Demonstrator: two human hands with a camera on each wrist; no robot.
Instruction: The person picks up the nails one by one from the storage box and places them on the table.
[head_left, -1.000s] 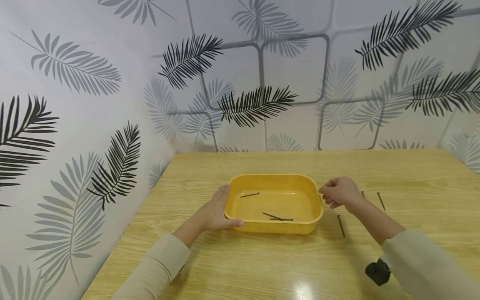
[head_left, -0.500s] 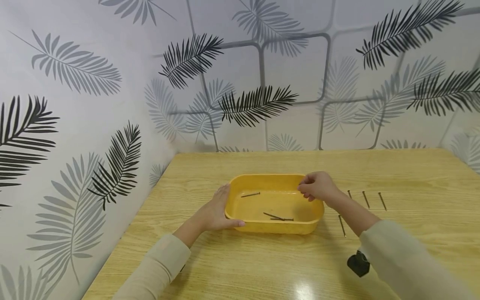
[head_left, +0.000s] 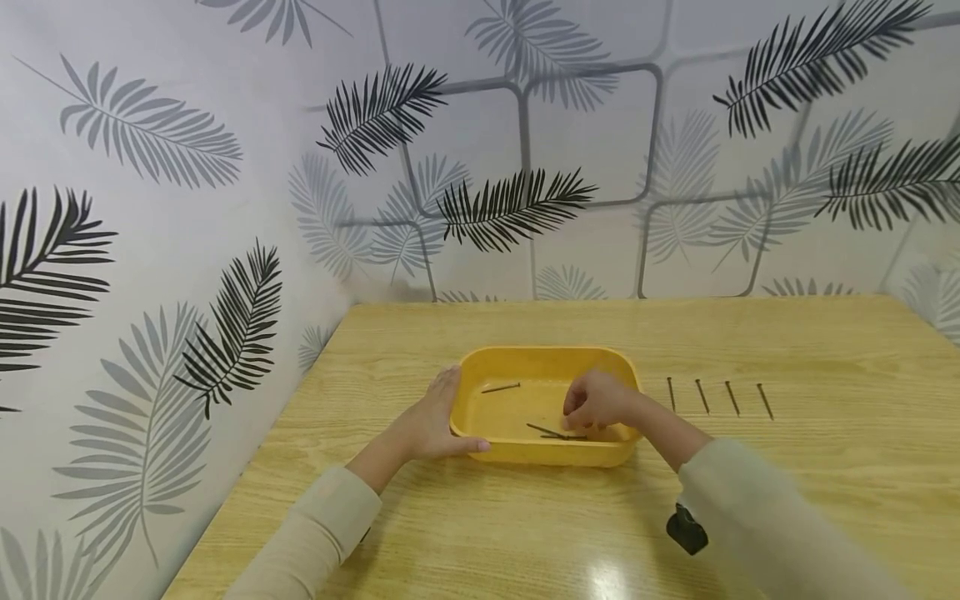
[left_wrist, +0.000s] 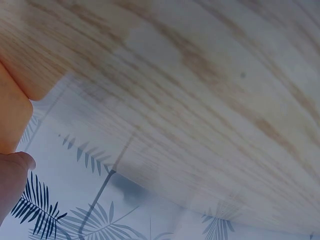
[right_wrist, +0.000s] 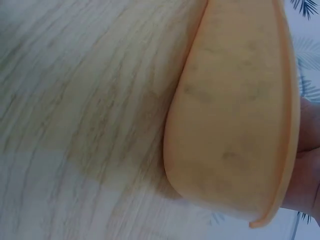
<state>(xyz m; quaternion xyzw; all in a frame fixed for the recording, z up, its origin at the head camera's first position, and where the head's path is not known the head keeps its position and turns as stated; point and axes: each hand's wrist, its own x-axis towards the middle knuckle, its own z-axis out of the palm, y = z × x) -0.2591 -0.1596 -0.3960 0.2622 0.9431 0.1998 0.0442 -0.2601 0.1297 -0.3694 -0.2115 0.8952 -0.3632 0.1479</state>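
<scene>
A yellow plastic tray (head_left: pixel 525 454) stands on the table. My left hand (head_left: pixel 427 425) grips its left front corner, thumb along the front rim; in the left wrist view a fingertip (left_wrist: pixel 22 160) shows beside the tray's wall (left_wrist: pixel 11 112). Inside lie a nail (head_left: pixel 501 388) near the back left and two crossed nails (head_left: pixel 547 431) near the front. My right hand (head_left: pixel 600 400) reaches over the right rim, its curled fingers low beside the crossed nails. Whether they pinch one is unclear. In the right wrist view the tray's outer wall (right_wrist: pixel 230 110) hides the fingertips.
Several nails (head_left: pixel 702 397) lie in a row on the wood-grain table (head_left: pixel 825 500), right of the tray. A leaf-patterned wall covering (head_left: pixel 465 125) rises behind and to the left. A black device (head_left: pixel 686 530) shows under the right sleeve.
My right hand has moved left and down from beside the tray to inside it. Another nail of the row shows; the arm now hides the nearer nail. My left hand stays at the corner.
</scene>
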